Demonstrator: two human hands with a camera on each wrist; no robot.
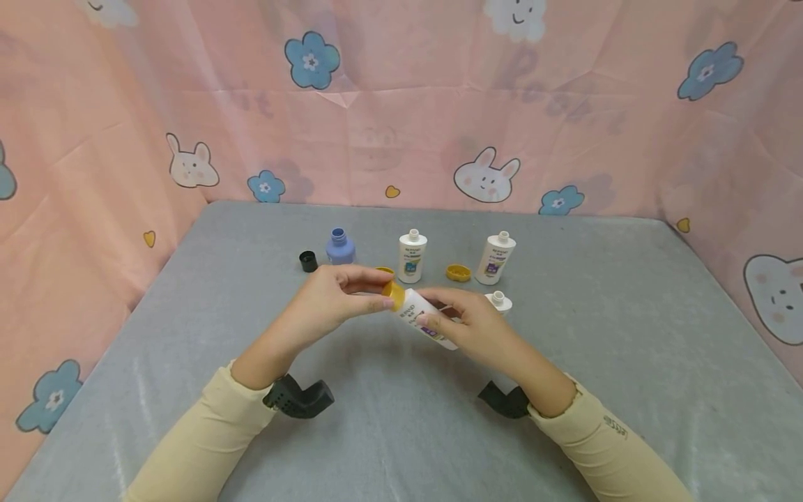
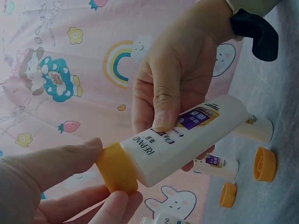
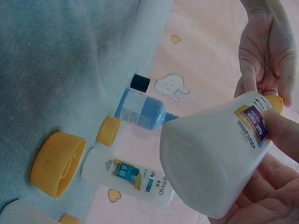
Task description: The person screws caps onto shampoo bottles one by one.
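Observation:
A white bottle (image 1: 410,307) with a purple label hangs tilted over the table between both hands, its yellow cap (image 1: 395,295) up and to the left. The right hand (image 1: 470,324) grips the bottle's body, thumb over the label side. At the other end, the left hand (image 1: 326,300) pinches the cap between thumb and fingers. In the left wrist view the cap (image 2: 117,168) sits at the bottle's neck end, the neck itself hidden. The bottle's base (image 3: 191,163) faces the camera in the right wrist view.
Behind the hands stand an uncapped blue bottle (image 1: 341,249), a white bottle (image 1: 411,261) with a teal label and another white bottle (image 1: 495,259) with purple. A black cap (image 1: 308,261) and yellow cap (image 1: 458,272) lie among them. The right hand partly hides one more white bottle (image 1: 499,301).

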